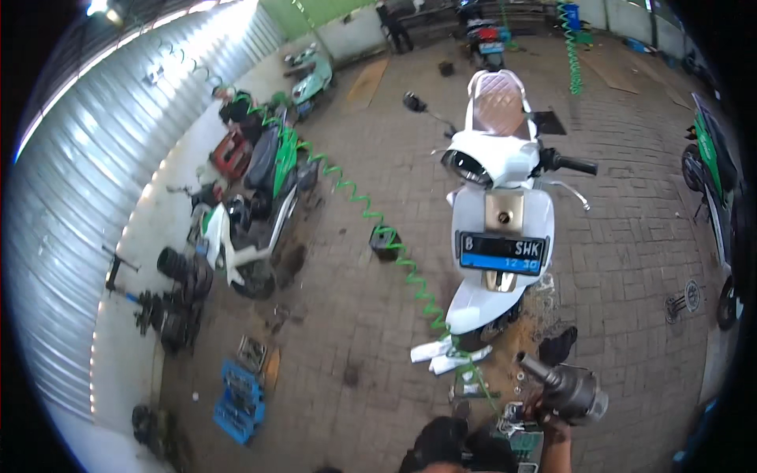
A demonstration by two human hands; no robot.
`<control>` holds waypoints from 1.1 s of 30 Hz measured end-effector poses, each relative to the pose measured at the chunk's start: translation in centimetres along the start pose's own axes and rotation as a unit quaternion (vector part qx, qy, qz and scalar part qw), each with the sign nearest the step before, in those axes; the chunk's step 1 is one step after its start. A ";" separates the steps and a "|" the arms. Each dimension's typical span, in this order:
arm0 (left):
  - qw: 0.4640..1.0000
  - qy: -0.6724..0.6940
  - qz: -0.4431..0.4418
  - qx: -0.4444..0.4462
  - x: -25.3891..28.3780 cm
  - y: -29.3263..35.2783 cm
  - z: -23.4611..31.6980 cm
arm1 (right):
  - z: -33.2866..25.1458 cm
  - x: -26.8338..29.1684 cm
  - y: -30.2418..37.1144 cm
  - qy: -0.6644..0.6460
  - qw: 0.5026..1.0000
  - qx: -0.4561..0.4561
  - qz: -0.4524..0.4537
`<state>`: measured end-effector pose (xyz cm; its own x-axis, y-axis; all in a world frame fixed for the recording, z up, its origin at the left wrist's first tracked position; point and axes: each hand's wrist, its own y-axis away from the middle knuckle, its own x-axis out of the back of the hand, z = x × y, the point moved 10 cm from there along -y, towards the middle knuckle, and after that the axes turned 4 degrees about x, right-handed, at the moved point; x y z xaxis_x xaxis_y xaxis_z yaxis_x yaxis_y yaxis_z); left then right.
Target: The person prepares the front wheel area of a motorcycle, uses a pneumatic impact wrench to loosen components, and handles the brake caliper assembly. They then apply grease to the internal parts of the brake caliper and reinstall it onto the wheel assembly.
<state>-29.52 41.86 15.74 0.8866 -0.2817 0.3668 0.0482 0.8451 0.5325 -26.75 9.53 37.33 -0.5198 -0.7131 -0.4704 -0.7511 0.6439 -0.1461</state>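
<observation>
In my right hand (551,426), near the lower edge, is a grey metal impact wrench (574,392) with a round body and a long narrow nose aimed up and left. My fingers close around its underside. My left hand does not show; a strip of skin at the bottom edge sits below dark clothing. Just past the tool stands a white scooter (505,165) with a quilted brown seat, its front facing me. White wrappings or cloths (449,355) lie by its front wheel. Small metal parts (514,411) lie beside my right hand.
A green coiled air hose (371,211) stretches down from the upper left to the scooter's front. A blue tool case (240,402) lies open at lower left. Green scooters (284,162) line the left wall, near another person (236,106). A black cloth or glove (557,344) lies right.
</observation>
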 end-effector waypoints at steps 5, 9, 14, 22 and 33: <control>0.982 0.150 -0.093 0.069 2.9 4.3 4.5 | 4.0 0.7 2.0 -0.091 0.987 -0.131 -0.004; 0.963 0.209 -0.164 0.051 7.3 4.2 5.1 | 7.8 1.9 3.8 -0.107 0.976 -0.190 0.018; 0.863 0.247 -0.439 0.046 18.8 0.7 3.5 | 12.2 3.8 5.1 -0.130 0.964 -0.223 0.062; 0.827 0.525 -0.057 -0.193 29.6 -23.1 3.8 | 22.0 11.1 3.3 -0.206 0.951 -0.202 0.112; 0.711 0.675 0.173 -0.095 21.2 -48.0 -10.0 | 37.5 27.2 -0.5 0.008 0.919 -0.248 0.308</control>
<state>-8.42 -0.12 -9.61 0.4883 0.5426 -0.6835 -0.3325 0.8398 0.4292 -25.22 0.23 -8.06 -0.9109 -0.2629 -0.3180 -0.4042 0.7233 0.5599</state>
